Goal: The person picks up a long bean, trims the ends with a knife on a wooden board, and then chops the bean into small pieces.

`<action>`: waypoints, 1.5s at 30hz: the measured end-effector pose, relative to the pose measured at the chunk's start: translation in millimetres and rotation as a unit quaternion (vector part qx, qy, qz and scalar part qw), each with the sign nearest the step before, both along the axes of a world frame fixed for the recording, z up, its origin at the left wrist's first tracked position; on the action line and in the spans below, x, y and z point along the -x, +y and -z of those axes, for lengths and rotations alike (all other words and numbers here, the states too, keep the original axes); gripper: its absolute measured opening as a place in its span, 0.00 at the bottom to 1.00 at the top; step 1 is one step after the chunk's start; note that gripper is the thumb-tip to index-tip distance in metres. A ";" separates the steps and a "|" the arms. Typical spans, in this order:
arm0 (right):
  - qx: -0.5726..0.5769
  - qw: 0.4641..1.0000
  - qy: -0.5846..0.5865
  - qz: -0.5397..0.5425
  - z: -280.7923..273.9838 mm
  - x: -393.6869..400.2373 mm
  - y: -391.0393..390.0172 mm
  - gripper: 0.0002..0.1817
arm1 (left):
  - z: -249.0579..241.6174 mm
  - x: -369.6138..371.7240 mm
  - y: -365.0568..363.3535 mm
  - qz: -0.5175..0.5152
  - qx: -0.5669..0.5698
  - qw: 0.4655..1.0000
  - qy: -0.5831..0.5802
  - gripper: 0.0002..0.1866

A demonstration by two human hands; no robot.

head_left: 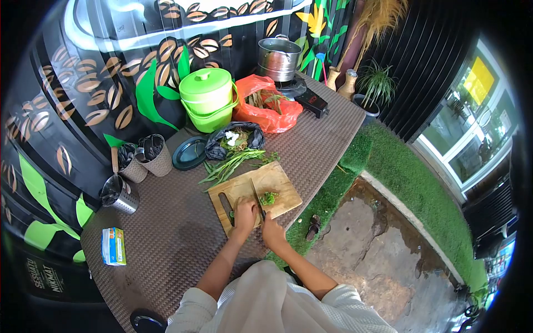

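Note:
My right hand is closed around the handle of a kitchen knife, whose blade points away from me over a wooden cutting board. Just left of the blade, my left hand presses down with curled fingers on green stalks; most of them are hidden under it. A small heap of chopped greens lies on the board, right of the knife. Beyond the board's far edge are long leafy green stalks, spread on the brown woven-pattern table.
Behind the stalks stand a black plastic bag, dark plates, a red plastic bag and a lime-green lidded bucket. A steel pot sits on a portable stove. Utensil holders and a tissue pack are leftward.

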State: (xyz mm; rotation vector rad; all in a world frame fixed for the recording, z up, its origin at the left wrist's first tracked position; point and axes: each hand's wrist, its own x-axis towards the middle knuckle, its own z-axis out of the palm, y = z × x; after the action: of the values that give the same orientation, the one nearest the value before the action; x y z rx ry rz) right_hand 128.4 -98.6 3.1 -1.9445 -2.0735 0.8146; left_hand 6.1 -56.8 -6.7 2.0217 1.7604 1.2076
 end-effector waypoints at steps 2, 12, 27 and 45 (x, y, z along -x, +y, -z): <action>-0.006 1.000 0.010 -0.007 3.5 -2.0 17.5 0.19 | 2.4 -1.7 -1.1 0.004 -0.016 1.000 -0.009 0.04; -0.005 1.000 0.005 0.003 -3.7 4.6 0.7 0.17 | 6.5 -2.9 -1.5 0.010 0.032 0.994 -0.101 0.16; -0.004 0.999 0.038 -0.007 -2.6 1.1 16.3 0.18 | 17.5 8.8 17.3 0.008 0.104 0.965 -0.240 0.10; -0.006 1.000 0.002 -0.006 -9.5 -1.9 -12.6 0.22 | 21.5 9.0 16.6 0.005 0.113 0.958 -0.265 0.11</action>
State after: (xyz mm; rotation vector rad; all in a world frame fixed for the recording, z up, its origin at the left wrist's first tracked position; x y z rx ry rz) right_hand 130.3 -111.2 12.6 -1.9246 -2.0843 0.8050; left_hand -2.9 -40.2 -28.1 1.4053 1.5319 1.3184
